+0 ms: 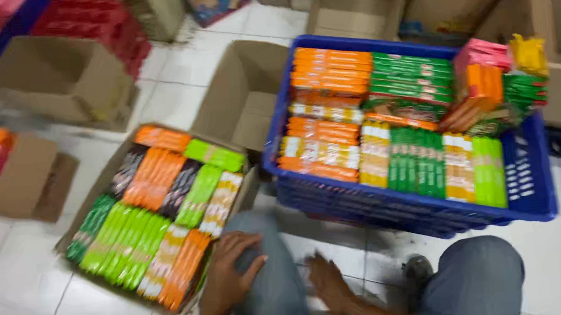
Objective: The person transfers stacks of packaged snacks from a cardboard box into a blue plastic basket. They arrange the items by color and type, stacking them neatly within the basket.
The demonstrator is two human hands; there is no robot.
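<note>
Two hands empty — one blue crate, one packed carton.

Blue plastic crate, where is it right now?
In the head view, the blue plastic crate sits right of centre on the tiled floor, beside the packet-filled cardboard box.
</note>
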